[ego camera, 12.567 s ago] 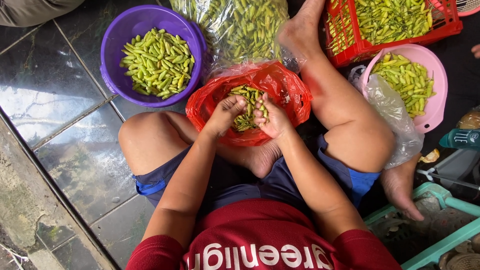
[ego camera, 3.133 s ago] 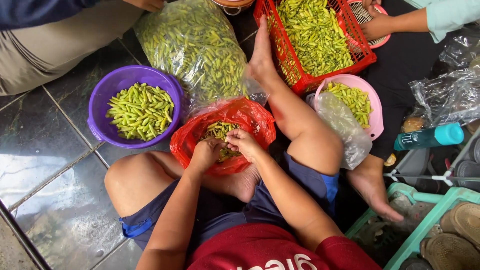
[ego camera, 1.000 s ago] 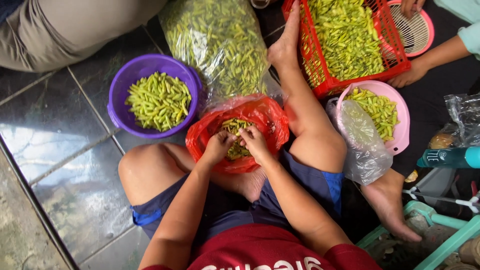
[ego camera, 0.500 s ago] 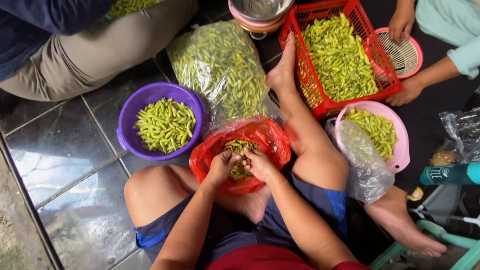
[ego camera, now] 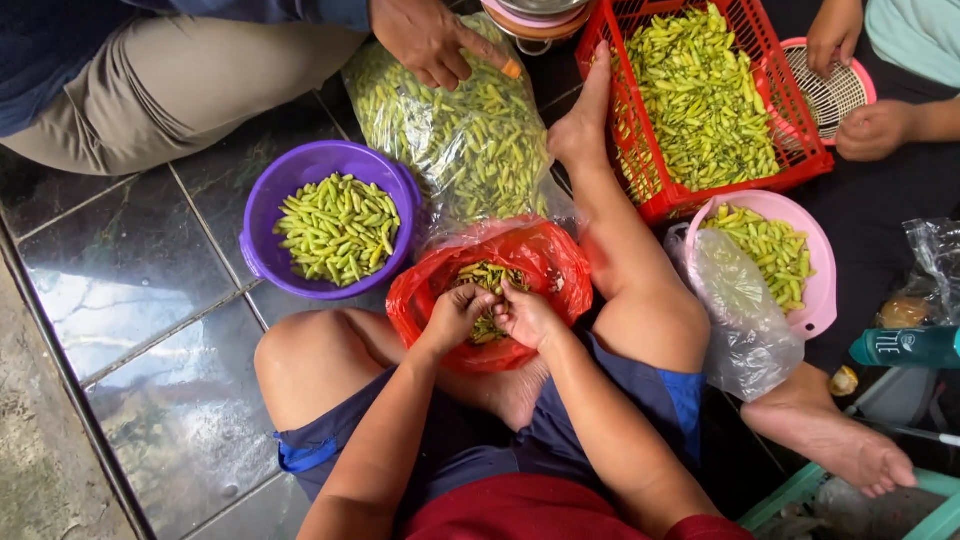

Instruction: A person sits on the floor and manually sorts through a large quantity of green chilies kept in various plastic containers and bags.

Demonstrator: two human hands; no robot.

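- Head view: left hand (ego camera: 455, 315) and right hand (ego camera: 523, 315) meet, touching, over the red bag (ego camera: 555, 265) in the lap.
- Both hands' fingers are curled, pinching green chilies (ego camera: 487, 278); exactly which one, I cannot tell.
- Purple bowl (ego camera: 262, 235) of chilies sits just left of the bag.

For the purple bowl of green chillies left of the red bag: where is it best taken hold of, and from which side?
Probably by the rim of the purple bowl, on its outer left edge, coming from the bare tile side. The bowl sits upright and nearly full, so its rim is the only free lip; its right side crowds the clear bag of chillies and the red bag.
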